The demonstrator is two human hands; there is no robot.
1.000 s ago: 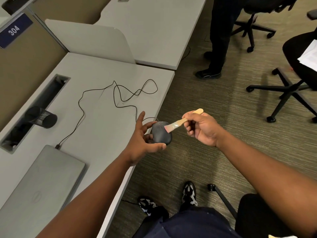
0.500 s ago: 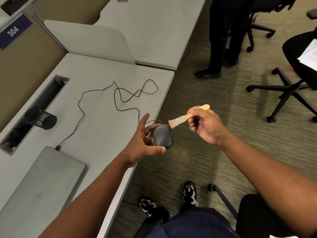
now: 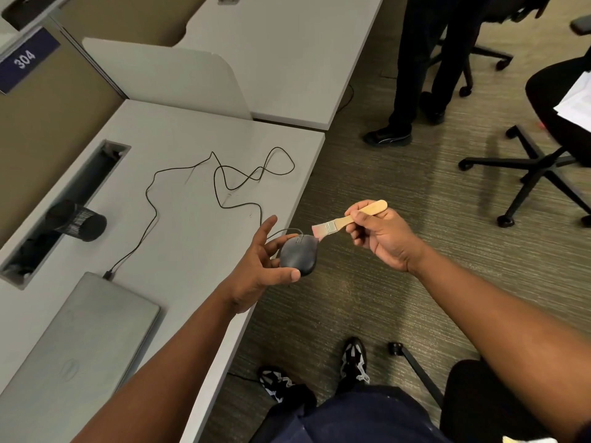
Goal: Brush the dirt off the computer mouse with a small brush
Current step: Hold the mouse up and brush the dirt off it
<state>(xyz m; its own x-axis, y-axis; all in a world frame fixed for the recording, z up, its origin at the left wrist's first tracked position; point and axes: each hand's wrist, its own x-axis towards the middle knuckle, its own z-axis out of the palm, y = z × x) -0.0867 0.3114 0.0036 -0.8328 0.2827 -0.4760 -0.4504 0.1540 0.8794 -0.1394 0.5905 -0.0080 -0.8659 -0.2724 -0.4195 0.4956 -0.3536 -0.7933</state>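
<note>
Taking the grey desk [image 3: 179, 129] as the landmark, a closed grey laptop [image 3: 80, 356] lies at its near left corner, with a black cable [image 3: 150, 199] plugged in at its far edge and looping across the middle of the desk top. Beyond the laptop, a black mesh cup [image 3: 76, 220] lies on its side at the rim of the long slot cut along the desk's left side. Just off the desk's right edge, over the carpet [image 3: 399, 276], the left hand [image 3: 259, 266] holds the dark computer mouse [image 3: 300, 254]: the thumb presses against its near end and curled fingers support it from behind, while the forefinger sticks up, spread away from the others. The cable runs into the far end of the mouse. Right of the mouse, the right hand [image 3: 380, 238] pinches the pale wooden handle of a small brush [image 3: 348, 219] between thumb and curled fingers; the pinkish bristles point left and down, meeting the mouse's far right edge. Farther right of the desk, an office chair base [image 3: 537, 174] stands on the carpet.
</note>
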